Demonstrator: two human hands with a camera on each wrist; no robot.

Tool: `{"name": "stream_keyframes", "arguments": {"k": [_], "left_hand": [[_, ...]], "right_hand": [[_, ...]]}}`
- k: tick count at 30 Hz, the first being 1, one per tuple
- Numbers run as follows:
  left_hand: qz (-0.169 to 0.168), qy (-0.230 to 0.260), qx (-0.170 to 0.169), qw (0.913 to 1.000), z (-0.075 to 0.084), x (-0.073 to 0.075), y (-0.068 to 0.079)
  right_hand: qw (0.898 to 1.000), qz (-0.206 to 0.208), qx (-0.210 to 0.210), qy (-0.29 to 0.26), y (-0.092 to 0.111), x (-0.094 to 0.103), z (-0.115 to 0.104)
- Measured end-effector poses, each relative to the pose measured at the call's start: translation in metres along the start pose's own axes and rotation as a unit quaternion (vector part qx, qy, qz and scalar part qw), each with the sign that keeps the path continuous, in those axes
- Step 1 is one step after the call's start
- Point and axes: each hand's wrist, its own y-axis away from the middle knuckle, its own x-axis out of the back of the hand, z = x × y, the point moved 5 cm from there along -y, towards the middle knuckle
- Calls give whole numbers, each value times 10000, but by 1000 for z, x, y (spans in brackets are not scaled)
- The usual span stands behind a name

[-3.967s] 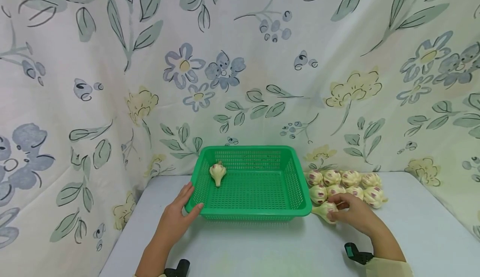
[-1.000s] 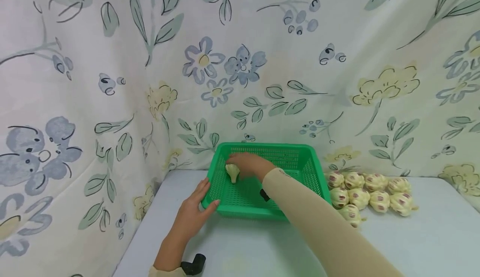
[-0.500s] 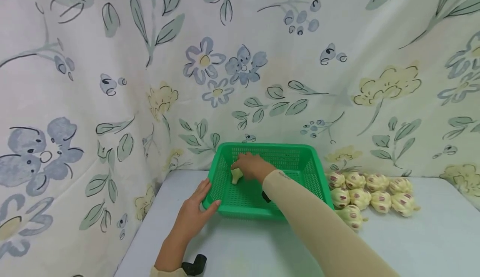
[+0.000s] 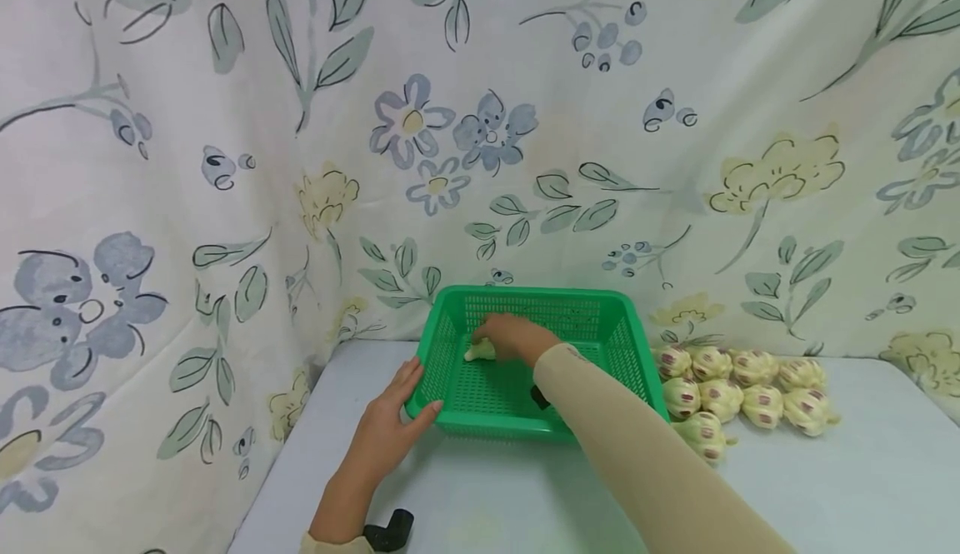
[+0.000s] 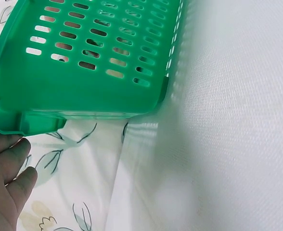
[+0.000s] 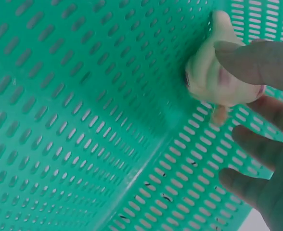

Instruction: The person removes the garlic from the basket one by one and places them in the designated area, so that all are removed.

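A green plastic basket (image 4: 517, 433) with slotted walls stands on the white table. Inside it, near the left end, my right hand (image 4: 513, 336) holds a pale garlic bulb (image 4: 482, 351) whose stem points left. The right wrist view has the thumb lying across the purple-streaked bulb (image 6: 206, 72), a finger on its other side and two more fingers spread off it. At the basket's front left corner rests my left hand (image 4: 390, 412), fingers along the left rim and thumb by the front rim. Its fingers look fairly straight beside the basket's corner in the left wrist view.
Right of the basket several more garlic bulbs (image 4: 722, 400) sit in two rows, with a single bulb (image 4: 702, 436) in front of them, close to the basket wall. A flowered cloth (image 4: 555, 154) hangs behind the table (image 4: 510, 496) and down its left side.
The right hand has moved from the bulbs at the right into the basket. Over the last second it has turned the bulb there, its stem swinging from downward to leftward. The left hand stays at the corner.
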Motion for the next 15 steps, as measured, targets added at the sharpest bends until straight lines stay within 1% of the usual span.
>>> {"name": "stream_keyframes", "arguments": {"k": [3, 5, 10, 15], "left_hand": [[11, -15, -16, 10000, 1, 0, 0], [24, -10, -31, 10000, 1, 0, 0], [57, 9, -89, 9999, 2, -1, 0], [45, 46, -37, 10000, 2, 0, 0]], "right_hand": [[9998, -34, -39, -207, 5, -3, 6], [9994, -135, -99, -287, 8, -5, 10], [9970, -370, -393, -556, 14, -9, 18], [9952, -428, -537, -691, 21, -7, 20]]}}
